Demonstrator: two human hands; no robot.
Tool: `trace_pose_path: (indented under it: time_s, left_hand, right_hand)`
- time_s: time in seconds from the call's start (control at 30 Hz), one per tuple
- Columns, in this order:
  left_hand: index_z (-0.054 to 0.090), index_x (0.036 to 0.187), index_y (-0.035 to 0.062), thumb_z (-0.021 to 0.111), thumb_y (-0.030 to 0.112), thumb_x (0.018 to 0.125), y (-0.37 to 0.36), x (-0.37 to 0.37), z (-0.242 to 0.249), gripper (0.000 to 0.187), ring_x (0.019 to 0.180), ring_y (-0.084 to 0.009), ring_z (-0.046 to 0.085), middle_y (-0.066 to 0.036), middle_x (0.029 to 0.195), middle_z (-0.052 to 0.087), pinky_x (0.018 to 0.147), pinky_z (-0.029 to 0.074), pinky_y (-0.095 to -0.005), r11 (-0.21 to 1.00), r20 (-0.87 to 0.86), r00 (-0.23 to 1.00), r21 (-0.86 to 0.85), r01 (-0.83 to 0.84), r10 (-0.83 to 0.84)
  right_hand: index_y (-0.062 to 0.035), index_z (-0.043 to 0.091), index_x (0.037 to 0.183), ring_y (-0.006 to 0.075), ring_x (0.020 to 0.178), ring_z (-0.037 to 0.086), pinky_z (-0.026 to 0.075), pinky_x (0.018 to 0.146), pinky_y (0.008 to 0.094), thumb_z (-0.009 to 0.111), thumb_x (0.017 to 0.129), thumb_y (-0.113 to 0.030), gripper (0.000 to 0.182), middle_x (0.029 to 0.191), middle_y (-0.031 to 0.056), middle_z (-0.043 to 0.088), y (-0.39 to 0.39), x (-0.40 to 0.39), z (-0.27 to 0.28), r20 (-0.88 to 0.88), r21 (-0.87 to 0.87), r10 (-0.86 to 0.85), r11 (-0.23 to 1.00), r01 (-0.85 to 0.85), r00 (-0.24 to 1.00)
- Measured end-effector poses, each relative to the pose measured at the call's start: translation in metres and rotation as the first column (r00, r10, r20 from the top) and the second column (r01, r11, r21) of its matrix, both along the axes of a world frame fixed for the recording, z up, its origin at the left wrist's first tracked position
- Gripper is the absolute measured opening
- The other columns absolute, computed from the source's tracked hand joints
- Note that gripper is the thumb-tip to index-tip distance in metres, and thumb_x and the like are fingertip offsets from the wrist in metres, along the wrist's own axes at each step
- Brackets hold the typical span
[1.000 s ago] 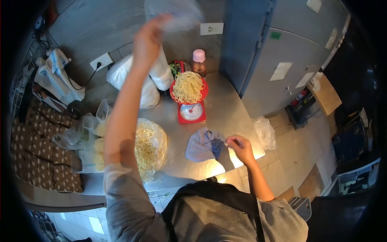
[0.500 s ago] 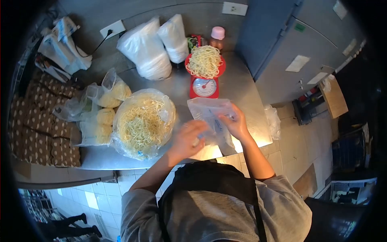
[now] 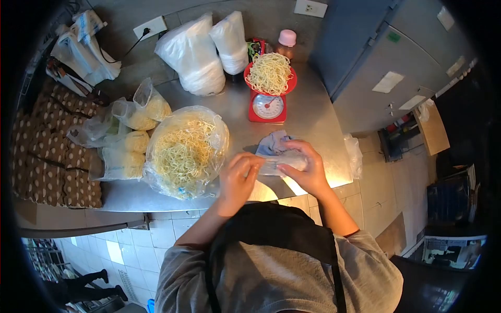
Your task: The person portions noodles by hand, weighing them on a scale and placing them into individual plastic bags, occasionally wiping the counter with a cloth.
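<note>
Between my hands, above the front of the steel table, is a clear plastic bag (image 3: pixel 284 163), bunched sideways. My right hand (image 3: pixel 312 175) grips its right part, with the thumb in front and the fingers behind. At its left end my left hand (image 3: pixel 239 180) pinches the edge with closed fingertips. A crumpled bluish cloth (image 3: pixel 273 143) lies just behind the bag. Further back, a red kitchen scale (image 3: pixel 267 108) bears a heap of noodles (image 3: pixel 269 74) on its red pan. Left of my left hand sits a large open plastic bag of loose noodles (image 3: pixel 185 148).
Several small bags of noodles (image 3: pixel 134 142) stand at the left beside brown dotted stacks (image 3: pixel 57 156). Two packs of plastic bags (image 3: pixel 201 60) and a pink-capped bottle (image 3: pixel 286 39) are along the wall. A grey metal cabinet (image 3: pixel 386 57) rises at the right.
The bag hung open from my right hand before; now it is bunched sideways between both hands. My left hand has come to its edge. The bluish cloth behind now shows.
</note>
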State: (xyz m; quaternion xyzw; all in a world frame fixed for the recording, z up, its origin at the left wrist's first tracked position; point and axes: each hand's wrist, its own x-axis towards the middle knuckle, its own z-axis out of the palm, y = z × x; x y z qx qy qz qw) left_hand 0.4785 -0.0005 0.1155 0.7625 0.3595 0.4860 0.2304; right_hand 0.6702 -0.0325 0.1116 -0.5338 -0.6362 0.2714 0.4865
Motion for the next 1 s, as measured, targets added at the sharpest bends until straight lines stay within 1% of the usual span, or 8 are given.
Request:
trace_pose_path:
  time_s: [0.2, 0.3, 0.43, 0.6, 0.7, 0.8, 0.9, 1.0]
  left_hand:
    - [0.054, 0.101, 0.004, 0.06, -0.003, 0.083, -0.027, 0.02, -0.017, 0.02, 0.077, -0.0158, 0.059, -0.005, 0.087, 0.051, 0.07, 0.047, -0.0285, 0.723, 0.779, 0.581, -0.258, 0.641, -0.237]
    - [0.048, 0.107, 0.0053, 0.059, -0.005, 0.083, -0.024, 0.016, -0.035, 0.028, 0.07, -0.0101, 0.052, -0.001, 0.087, 0.044, 0.068, 0.044, -0.0243, 0.522, 0.707, 0.627, -0.417, 0.744, -0.328]
    - [0.048, 0.107, 0.0055, 0.059, -0.006, 0.082, -0.012, 0.009, -0.042, 0.03, 0.068, -0.0081, 0.044, -0.001, 0.086, 0.044, 0.064, 0.04, -0.0217, 0.789, 0.403, 0.879, -0.44, 0.429, -0.254]
    - [0.047, 0.111, 0.0057, 0.059, -0.009, 0.079, 0.03, -0.006, -0.059, 0.037, 0.069, -0.0075, 0.043, -0.001, 0.084, 0.045, 0.062, 0.039, -0.021, 0.954, 0.521, 0.828, -0.295, -0.05, 0.205]
    - [0.047, 0.112, 0.0054, 0.056, -0.01, 0.08, 0.012, 0.0, -0.028, 0.036, 0.076, -0.0085, 0.047, 0.0, 0.086, 0.046, 0.072, 0.041, -0.0202, 0.682, 0.825, 0.485, -0.534, 0.501, 0.29]
    - [0.052, 0.106, 0.0056, 0.057, -0.009, 0.079, -0.011, 0.006, -0.047, 0.031, 0.077, -0.0088, 0.049, -0.001, 0.087, 0.049, 0.068, 0.04, -0.0201, 0.542, 0.728, 0.682, -0.599, 0.59, 0.062]
    - [0.062, 0.095, 0.0058, 0.059, -0.008, 0.078, -0.019, 0.012, -0.051, 0.023, 0.072, -0.0093, 0.05, -0.002, 0.084, 0.05, 0.061, 0.043, -0.0241, 0.74, 0.4, 0.89, -0.527, 0.418, -0.218]
    - [0.066, 0.081, 0.007, 0.061, -0.01, 0.069, 0.012, -0.007, -0.071, 0.021, 0.071, -0.0138, 0.05, -0.004, 0.079, 0.046, 0.06, 0.039, -0.0256, 0.976, 0.038, 0.999, -0.219, 0.007, 0.002]
  right_hand:
    - [-0.0044, 0.055, 0.085, 0.0196, 0.085, 0.057, 0.045, 0.077, 0.0281, 0.051, 0.076, 0.011, 0.018, 0.087, 0.0073, 0.057, 0.01, 0.006, -0.054, -0.267, -0.176, -0.221, 0.968, 0.178, 0.938]
    - [-0.0064, 0.052, 0.087, 0.0177, 0.075, 0.058, 0.047, 0.069, 0.0273, 0.051, 0.083, 0.005, 0.012, 0.083, 0.0062, 0.057, 0.02, 0.016, -0.061, -0.648, -0.248, -0.231, 0.965, 0.086, 0.726]
    - [-0.0075, 0.047, 0.094, 0.0174, 0.073, 0.059, 0.049, 0.067, 0.0295, 0.053, 0.087, 0.001, 0.012, 0.08, 0.0065, 0.057, 0.02, 0.005, -0.044, -0.918, -0.165, -0.127, 0.984, -0.07, 0.376]
    - [-0.0086, 0.046, 0.093, 0.0115, 0.072, 0.057, 0.048, 0.064, 0.0254, 0.066, 0.078, 0.002, 0.027, 0.079, 0.0014, 0.055, 0.0, -0.015, -0.039, -0.752, -0.225, 0.112, 0.882, -0.413, 0.649]
    - [-0.0081, 0.046, 0.094, 0.0077, 0.069, 0.052, 0.044, 0.06, 0.022, 0.067, 0.076, 0.004, 0.03, 0.078, -0.0007, 0.052, 0.008, -0.014, -0.057, -0.537, -0.253, -0.005, 0.955, -0.156, 0.843]
    - [-0.0081, 0.046, 0.093, 0.0067, 0.066, 0.047, 0.041, 0.059, 0.0213, 0.059, 0.074, 0.01, 0.03, 0.077, -0.0013, 0.047, 0.03, 0.0, -0.072, -0.422, -0.207, -0.302, 0.95, 0.234, 0.855]
    - [-0.0071, 0.047, 0.091, 0.0073, 0.063, 0.044, 0.038, 0.055, 0.0216, 0.053, 0.07, 0.014, 0.03, 0.075, -0.0008, 0.044, 0.039, 0.008, -0.083, -0.259, -0.061, -0.41, 0.911, 0.409, 0.875]
    - [-0.0064, 0.049, 0.086, 0.0112, 0.061, 0.046, 0.04, 0.054, 0.0246, 0.054, 0.067, 0.012, 0.027, 0.073, 0.0024, 0.044, 0.02, -0.001, -0.07, -0.028, -0.039, -0.338, 0.941, 0.337, 0.941]
